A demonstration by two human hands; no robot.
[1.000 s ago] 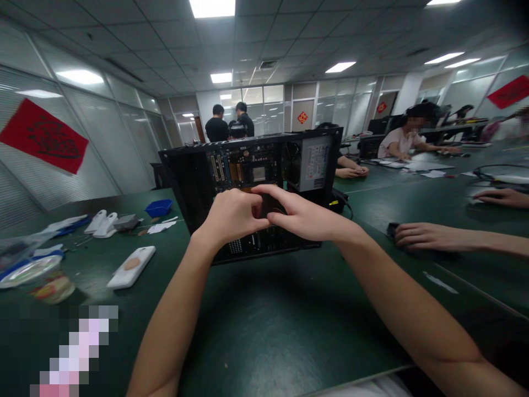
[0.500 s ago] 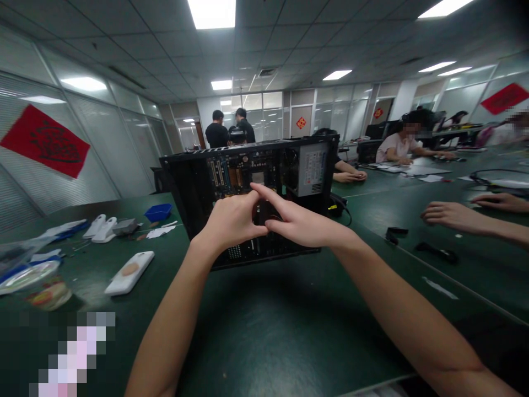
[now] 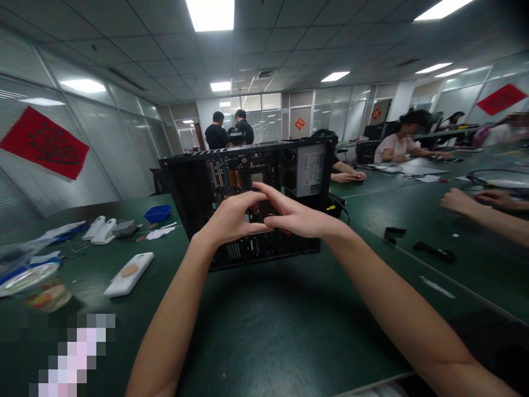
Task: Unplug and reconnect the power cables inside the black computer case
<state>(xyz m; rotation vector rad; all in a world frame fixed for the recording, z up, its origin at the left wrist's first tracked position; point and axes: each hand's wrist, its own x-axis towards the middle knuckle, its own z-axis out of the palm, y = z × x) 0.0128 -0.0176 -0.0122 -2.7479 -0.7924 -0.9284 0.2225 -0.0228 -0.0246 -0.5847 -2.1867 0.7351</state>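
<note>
An open-sided black computer case [image 3: 188,204] stands on the green table, showing its motherboard [image 3: 225,171] and a grey power supply [image 3: 309,171]. In front of its lower middle, my left hand [image 3: 233,218] and my right hand [image 3: 293,218] come together. Their thumbs meet below and their fingers reach toward each other above, making a loop with a gap through which the case shows. I see nothing held in either hand. The hands hide part of the board; whether any finger touches the case I cannot tell.
To the left lie a white phone-like object [image 3: 130,274], a blue tray [image 3: 157,213], a grey block [image 3: 124,228] and a lidded food tub [image 3: 37,286]. Dark parts [image 3: 433,252] and another person's hands [image 3: 458,204] are on the right. Several people are farther back.
My fingers have shifted slightly, with the left fingers straighter and the gap between my hands a little flatter. At right, another person's hand has drawn back to the right.
</note>
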